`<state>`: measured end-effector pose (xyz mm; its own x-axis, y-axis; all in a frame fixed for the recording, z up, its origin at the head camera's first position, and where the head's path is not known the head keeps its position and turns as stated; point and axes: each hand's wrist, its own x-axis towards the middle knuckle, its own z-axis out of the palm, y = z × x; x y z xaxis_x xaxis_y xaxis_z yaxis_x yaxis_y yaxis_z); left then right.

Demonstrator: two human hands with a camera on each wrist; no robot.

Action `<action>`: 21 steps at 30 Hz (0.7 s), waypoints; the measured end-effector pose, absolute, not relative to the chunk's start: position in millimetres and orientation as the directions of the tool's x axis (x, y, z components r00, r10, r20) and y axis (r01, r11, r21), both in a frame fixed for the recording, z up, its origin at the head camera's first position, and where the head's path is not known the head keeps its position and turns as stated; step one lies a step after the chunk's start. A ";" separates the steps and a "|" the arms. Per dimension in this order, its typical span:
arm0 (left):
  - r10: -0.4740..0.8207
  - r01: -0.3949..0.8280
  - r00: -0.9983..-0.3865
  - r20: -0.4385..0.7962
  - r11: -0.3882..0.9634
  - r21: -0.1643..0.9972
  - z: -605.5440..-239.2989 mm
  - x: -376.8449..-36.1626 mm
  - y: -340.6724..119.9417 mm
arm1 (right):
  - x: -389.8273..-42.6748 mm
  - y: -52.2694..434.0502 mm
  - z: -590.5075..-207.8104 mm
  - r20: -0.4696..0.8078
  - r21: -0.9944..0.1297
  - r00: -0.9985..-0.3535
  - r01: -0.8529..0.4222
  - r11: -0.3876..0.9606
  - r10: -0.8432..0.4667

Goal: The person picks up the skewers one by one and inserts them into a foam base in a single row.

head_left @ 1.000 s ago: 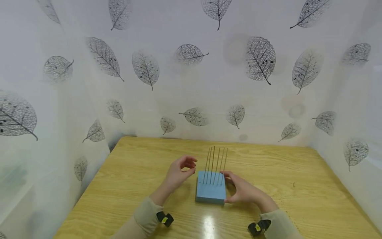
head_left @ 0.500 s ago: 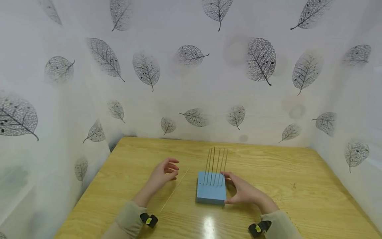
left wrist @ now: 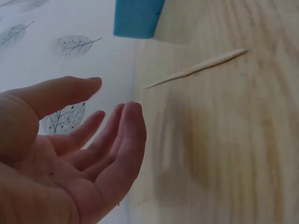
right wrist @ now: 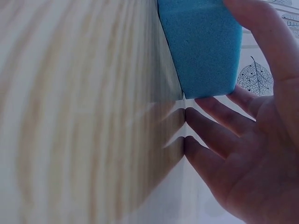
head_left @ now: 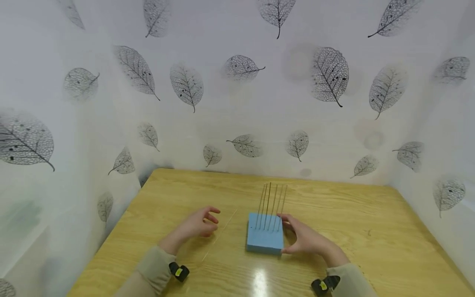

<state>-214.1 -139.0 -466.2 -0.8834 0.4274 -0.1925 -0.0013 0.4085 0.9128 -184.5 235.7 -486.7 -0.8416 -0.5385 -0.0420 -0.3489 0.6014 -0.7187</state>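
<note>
A blue foam block lies flat on the table with several thin brown sticks standing upright in it. My right hand holds the block by its right side, thumb at the near corner and fingers at the far edge. In the right wrist view the thumb presses the block's side, while the lower fingers fan out against the table. A single thin wooden skewer with tapered ends lies on the table left of the block. Just left of the skewer hovers my left hand, palm up, fingers loosely bent, holding nothing.
The wood-grain table runs back to a white curtain printed with leaf skeletons, which also hangs at both sides. Small dark crumbs or marks show on the table's right part.
My left hand has drawn back left and toward me, away from the block. The skewer, not visible one second ago, now shows on the table. My right hand keeps its hold.
</note>
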 end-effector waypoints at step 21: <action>0.431 0.024 -0.872 -0.232 0.511 0.859 -483.7 -214.2 -127.1 | -181.3 234.4 -484.8 -0.008 -0.717 -0.835 -0.379 0.585 -0.551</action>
<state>-214.2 -127.1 -483.7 -0.8720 0.4311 -0.2318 0.0244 0.5113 0.8591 -181.3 234.4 -484.8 -0.8347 -0.5507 -0.0082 -0.3787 0.5847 -0.7174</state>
